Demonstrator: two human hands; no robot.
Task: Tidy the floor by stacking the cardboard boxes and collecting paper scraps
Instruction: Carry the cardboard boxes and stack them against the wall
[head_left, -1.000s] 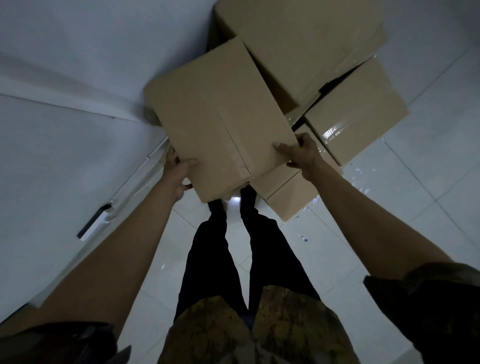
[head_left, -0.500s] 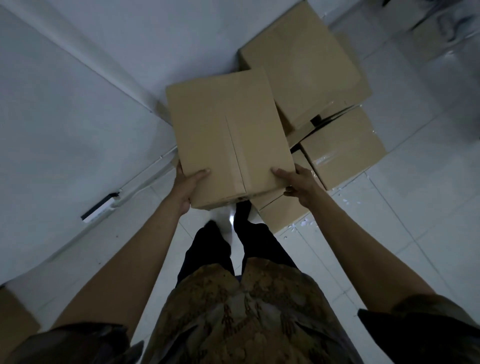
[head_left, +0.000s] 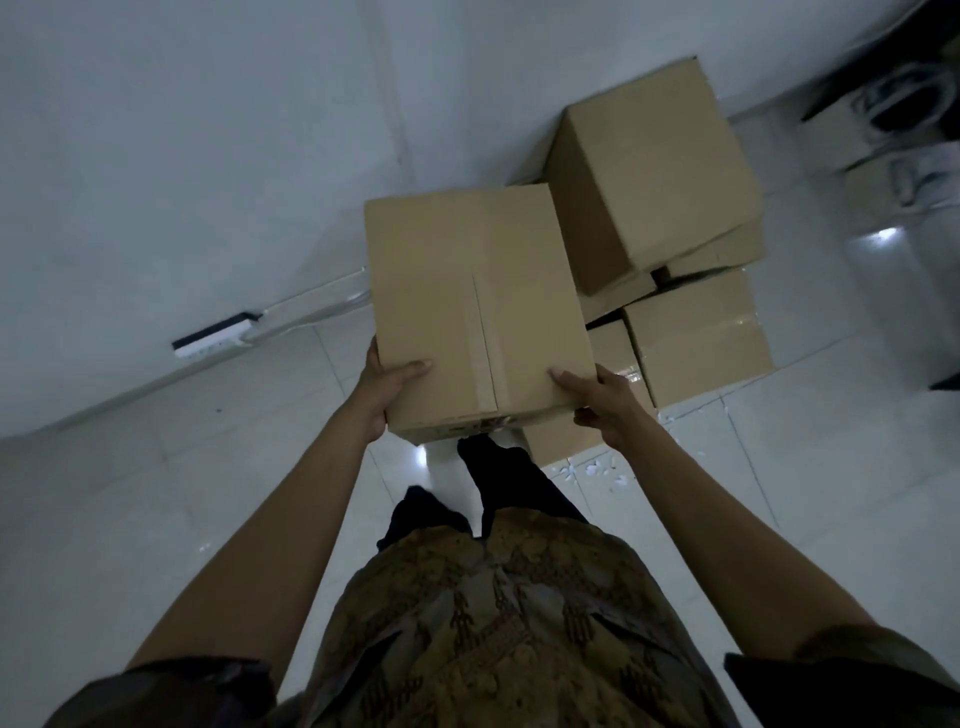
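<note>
I hold a taped brown cardboard box (head_left: 472, 306) above the floor in front of me. My left hand (head_left: 387, 392) grips its near left corner, thumb on top. My right hand (head_left: 602, 402) grips the near right corner the same way. To the right, a big box (head_left: 654, 187) lies tilted on top of other boxes by the wall. A lower box (head_left: 698, 338) with shiny tape sits on the floor, and another box (head_left: 561, 441) shows partly under the held one. Small white paper scraps (head_left: 597, 470) are scattered on the tiles beside the pile.
A white wall (head_left: 208, 156) runs along the left and back, with a power strip (head_left: 215, 340) and cable at its foot. My dark-trousered legs (head_left: 498, 483) stand just below the held box. Dark clutter (head_left: 904, 104) sits at the far right. White floor tiles spread around.
The held box has turned to lie squarer in front of me and sits lower and nearer. My view has swung, so the pile now appears further right. Both hands keep their grip.
</note>
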